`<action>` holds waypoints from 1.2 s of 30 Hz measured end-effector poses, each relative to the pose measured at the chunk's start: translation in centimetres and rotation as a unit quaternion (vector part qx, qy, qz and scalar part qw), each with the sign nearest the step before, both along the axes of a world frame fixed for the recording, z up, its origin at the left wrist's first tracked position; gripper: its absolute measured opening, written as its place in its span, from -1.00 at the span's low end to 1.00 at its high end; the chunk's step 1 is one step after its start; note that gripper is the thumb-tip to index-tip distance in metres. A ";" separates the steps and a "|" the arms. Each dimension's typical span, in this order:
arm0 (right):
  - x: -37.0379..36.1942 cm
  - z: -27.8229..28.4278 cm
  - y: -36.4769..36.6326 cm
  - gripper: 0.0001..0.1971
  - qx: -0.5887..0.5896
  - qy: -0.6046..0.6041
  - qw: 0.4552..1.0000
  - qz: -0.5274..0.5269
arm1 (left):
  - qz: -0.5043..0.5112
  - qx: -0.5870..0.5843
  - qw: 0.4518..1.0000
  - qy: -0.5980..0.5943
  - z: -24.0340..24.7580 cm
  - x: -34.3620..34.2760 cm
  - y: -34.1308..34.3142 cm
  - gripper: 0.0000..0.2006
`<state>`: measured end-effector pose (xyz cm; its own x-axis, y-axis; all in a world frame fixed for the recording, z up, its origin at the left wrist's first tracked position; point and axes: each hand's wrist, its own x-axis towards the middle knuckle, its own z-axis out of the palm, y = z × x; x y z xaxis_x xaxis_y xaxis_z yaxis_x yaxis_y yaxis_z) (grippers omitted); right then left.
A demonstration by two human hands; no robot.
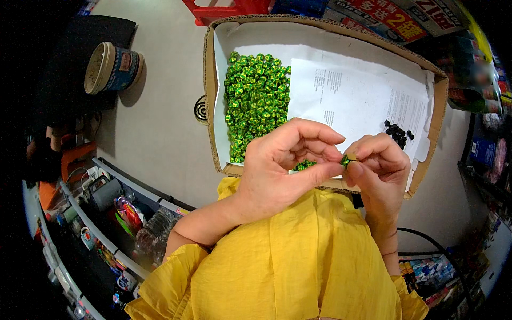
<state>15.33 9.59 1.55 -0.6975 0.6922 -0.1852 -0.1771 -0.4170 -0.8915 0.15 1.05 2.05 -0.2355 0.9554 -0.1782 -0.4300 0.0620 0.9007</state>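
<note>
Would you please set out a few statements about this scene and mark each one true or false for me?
1. The right hand holds a small green piece at its fingertips. True.
2. The large green pile fills the right end of the cardboard box. False: the green pile lies on the left side of the cardboard box.
3. Black pieces lie in the box's right part. True.
4. The bucket is inside the box. False: the bucket is outside, to its left.
5. The person wears a yellow top. True.
</note>
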 end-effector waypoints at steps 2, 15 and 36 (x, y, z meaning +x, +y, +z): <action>-0.8 0.6 -0.1 -0.85 0.053 -0.052 0.997 -0.025 | 0.009 0.012 1.000 0.027 -0.1 -0.1 -0.2 -0.69; -0.3 -1.1 2.8 -0.79 0.459 0.043 0.885 0.062 | -0.012 0.043 0.995 0.088 -0.6 0.4 -0.5 -0.79; -1.8 -2.5 -0.8 -0.85 0.367 0.089 0.918 -0.120 | 0.077 0.208 0.950 0.222 -1.9 0.7 0.8 -0.88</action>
<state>13.53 8.81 -0.99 -0.4816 0.7231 0.4951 -0.3563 0.3546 -0.8645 0.86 1.83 0.20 -0.3414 0.8699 0.3560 0.0223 -0.3711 0.9283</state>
